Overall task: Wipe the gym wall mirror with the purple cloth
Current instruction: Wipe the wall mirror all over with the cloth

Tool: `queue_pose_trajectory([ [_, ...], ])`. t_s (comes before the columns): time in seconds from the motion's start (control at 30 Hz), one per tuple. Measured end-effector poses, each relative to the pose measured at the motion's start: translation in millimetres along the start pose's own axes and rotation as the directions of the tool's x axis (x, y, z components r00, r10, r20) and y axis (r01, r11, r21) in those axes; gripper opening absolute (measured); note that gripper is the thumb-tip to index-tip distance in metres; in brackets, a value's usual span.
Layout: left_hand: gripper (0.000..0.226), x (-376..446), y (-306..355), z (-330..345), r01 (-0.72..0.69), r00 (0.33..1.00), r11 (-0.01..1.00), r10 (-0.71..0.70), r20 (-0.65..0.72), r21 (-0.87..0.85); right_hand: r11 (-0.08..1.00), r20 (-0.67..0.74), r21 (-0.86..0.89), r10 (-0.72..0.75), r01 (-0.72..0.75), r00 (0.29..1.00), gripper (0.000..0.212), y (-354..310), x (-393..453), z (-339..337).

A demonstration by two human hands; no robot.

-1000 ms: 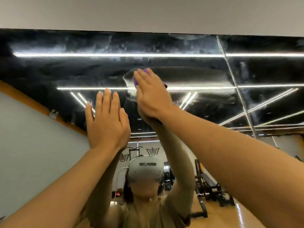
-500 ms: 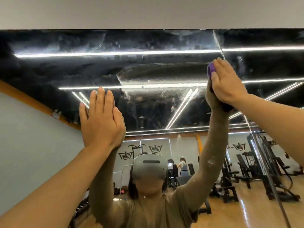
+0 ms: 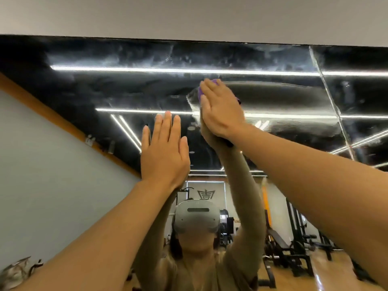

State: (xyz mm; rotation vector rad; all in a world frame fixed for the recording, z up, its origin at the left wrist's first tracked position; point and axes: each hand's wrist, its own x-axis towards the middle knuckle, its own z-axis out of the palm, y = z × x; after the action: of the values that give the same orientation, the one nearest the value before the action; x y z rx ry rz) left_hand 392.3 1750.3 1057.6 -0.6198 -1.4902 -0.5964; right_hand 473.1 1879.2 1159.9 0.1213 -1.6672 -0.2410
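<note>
1. Purple shows only as a sliver: the purple cloth (image 3: 201, 91) peeks out past the fingertips of the right hand (image 3: 220, 109), which lies flat with straight fingers and pins the cloth against the mirror (image 3: 283, 101) high up, near its top edge.
2. Half a second ago that hand was far over to the right, beside the seam (image 3: 327, 95) between panels; it is now back at centre, roughly where it was a second ago (one full out-and-back stroke, by my reading).
3. The left hand (image 3: 164, 150) stays flat on the glass, fingers straight, holding nothing, apparently bracing.
4. A damp, streaky band (image 3: 279, 95) runs from the cloth rightward to the seam, marking the swept strip.
5. Cloudy smears (image 3: 147, 57) remain above the band and to its left, so I judge the upper glass only partly done; further passes higher and leftward look needed.
</note>
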Motion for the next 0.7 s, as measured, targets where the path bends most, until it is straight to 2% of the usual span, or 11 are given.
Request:
queue_pose_trajectory([
  [0.07,0.067,-1.1,-6.7,-1.8,-0.030,1.000,1.000,0.030,0.008,-0.005,0.996,0.018,0.012,-0.094,0.094,0.995,0.050,-33.0,8.6,15.3],
  [0.13,0.066,-3.5,-11.8,-2.1,-0.054,0.999,0.998,0.054,0.003,-0.027,0.991,0.016,0.034,-0.128,0.127,0.992,0.050,-39.8,10.9,17.8],
  [0.23,0.065,-5.4,-17.4,-0.9,-0.065,0.998,0.997,0.065,-0.017,-0.038,0.980,0.041,0.052,-0.193,0.191,0.980,0.049,-20.1,-1.3,11.7],
  [0.3,0.064,-4.9,-19.2,-0.6,-0.073,0.997,0.997,0.072,-0.025,-0.036,0.983,0.056,0.037,-0.182,0.180,0.982,0.052,4.5,-14.3,2.4],
  [0.43,0.064,-5.6,-21.8,1.6,-0.102,0.994,0.994,0.101,-0.037,-0.025,0.996,-0.010,0.053,0.069,-0.068,0.998,0.056,82.3,-47.6,-32.1],
  [0.53,0.065,-5.5,-21.7,3.5,-0.108,0.993,0.994,0.107,-0.055,-0.012,0.952,-0.077,0.059,0.306,-0.302,0.949,0.054,142.2,-88.8,-61.1],
  [0.6,0.064,-5.1,-20.2,4.4,-0.113,0.992,0.993,0.111,-0.053,-0.019,0.925,-0.071,0.054,0.380,-0.376,0.922,0.052,164.2,-113.0,-73.7],
  [0.7,0.063,-5.7,-18.6,5.2,-0.112,0.992,0.993,0.110,-0.067,-0.028,0.911,-0.057,0.052,0.412,-0.409,0.910,0.051,171.1,-121.2,-76.6],
])
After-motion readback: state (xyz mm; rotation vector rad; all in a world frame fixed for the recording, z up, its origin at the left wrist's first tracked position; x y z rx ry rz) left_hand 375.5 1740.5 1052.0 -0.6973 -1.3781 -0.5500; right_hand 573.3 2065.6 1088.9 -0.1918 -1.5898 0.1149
